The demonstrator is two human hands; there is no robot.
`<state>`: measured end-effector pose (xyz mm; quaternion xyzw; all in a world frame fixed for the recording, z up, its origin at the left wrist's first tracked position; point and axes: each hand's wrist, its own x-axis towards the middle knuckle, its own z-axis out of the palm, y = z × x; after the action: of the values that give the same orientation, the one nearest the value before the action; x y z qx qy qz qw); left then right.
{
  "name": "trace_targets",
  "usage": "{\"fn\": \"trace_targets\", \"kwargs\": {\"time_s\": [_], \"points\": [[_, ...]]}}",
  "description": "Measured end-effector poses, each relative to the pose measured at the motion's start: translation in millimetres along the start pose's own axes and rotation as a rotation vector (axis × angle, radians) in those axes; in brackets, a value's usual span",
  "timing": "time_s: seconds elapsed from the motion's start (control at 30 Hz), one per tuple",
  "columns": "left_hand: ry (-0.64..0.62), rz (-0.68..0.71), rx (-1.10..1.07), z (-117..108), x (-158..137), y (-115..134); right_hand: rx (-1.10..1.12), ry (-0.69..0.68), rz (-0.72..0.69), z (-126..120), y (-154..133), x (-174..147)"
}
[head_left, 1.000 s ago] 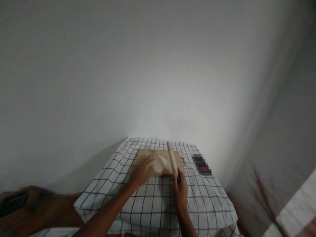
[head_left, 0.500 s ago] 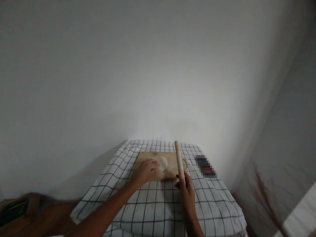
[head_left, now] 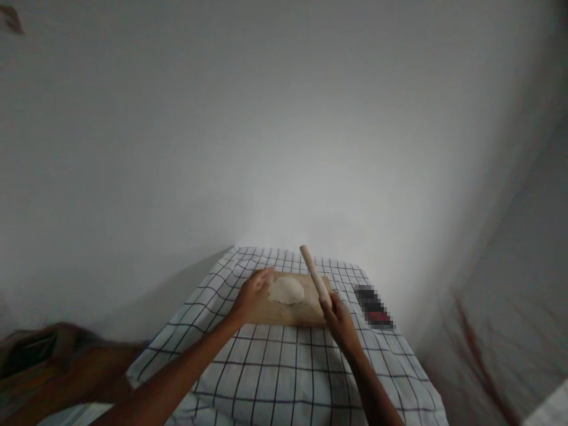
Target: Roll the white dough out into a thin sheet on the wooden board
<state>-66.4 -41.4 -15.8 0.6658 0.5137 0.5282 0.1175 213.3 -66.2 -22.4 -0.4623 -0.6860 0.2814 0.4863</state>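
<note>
A flat, pale piece of dough (head_left: 287, 290) lies on a wooden board (head_left: 284, 316). My left hand (head_left: 255, 294) is over the board's left part, just beside the dough's left edge. Its fingers stretch out towards the far side, and nothing shows in them. At the board's right, my right hand (head_left: 339, 319) is closed round the near end of a wooden rolling pin (head_left: 314, 273). The pin is tilted, its far end raised and leaning left, apart from the dough.
A white tablecloth (head_left: 284, 373) with dark checked lines covers the table, which stands against a pale wall (head_left: 284, 148). A blurred-out dark and red item (head_left: 374, 306) lies to the board's right. Brown furniture (head_left: 89, 378) is at lower left, thin reddish branches (head_left: 474, 349) at lower right.
My left hand has moved off the dough to its left and away from me. My right hand has tilted the rolling pin's far end to the left.
</note>
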Motion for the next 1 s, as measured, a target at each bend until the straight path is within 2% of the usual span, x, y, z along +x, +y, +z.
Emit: {"fn": "trace_targets", "kwargs": {"time_s": [0.03,0.1,0.17,0.23,0.27,0.4,0.5,0.63,0.73,0.83,1.0], "points": [[0.098,-0.043,-0.008,-6.9,4.8,3.7,-0.172,-0.031,-0.046,-3.9,0.0,15.1],[0.152,0.002,0.054,-16.3,12.3,9.6,-0.385,-0.196,-0.139,-9.0,1.0,42.0],[0.06,0.103,0.162,-16.3,14.5,8.3,-0.5,-0.368,-0.218,-9.5,4.8,62.1],[-0.092,0.162,0.283,-7.0,11.9,-1.8,-0.594,-0.443,-0.245,-5.8,11.0,76.3],[-0.181,0.17,0.352,-0.3,10.3,-9.1,-0.637,-0.428,-0.252,-2.9,14.2,82.2],[-0.24,0.12,0.657,23.7,15.5,-35.8,-0.777,-0.267,-0.291,10.2,24.1,103.4],[-0.25,0.135,0.797,30.8,30.2,-42.8,-0.874,-0.312,-0.283,16.9,30.9,114.0],[-0.304,0.27,0.769,32.8,40.4,-44.8,-0.868,-0.32,-0.272,20.7,43.8,114.3],[-0.319,0.285,0.722,34.2,37.4,-47.2,-0.86,-0.331,-0.269,20.8,49.3,107.4],[-0.321,0.27,0.719,34.6,31.6,-47.9,-0.866,-0.331,-0.274,19.2,46.9,96.2],[-0.396,0.365,0.777,29.3,22.9,-37.4,-0.861,-0.312,-0.282,16.6,33.8,73.6]]}}
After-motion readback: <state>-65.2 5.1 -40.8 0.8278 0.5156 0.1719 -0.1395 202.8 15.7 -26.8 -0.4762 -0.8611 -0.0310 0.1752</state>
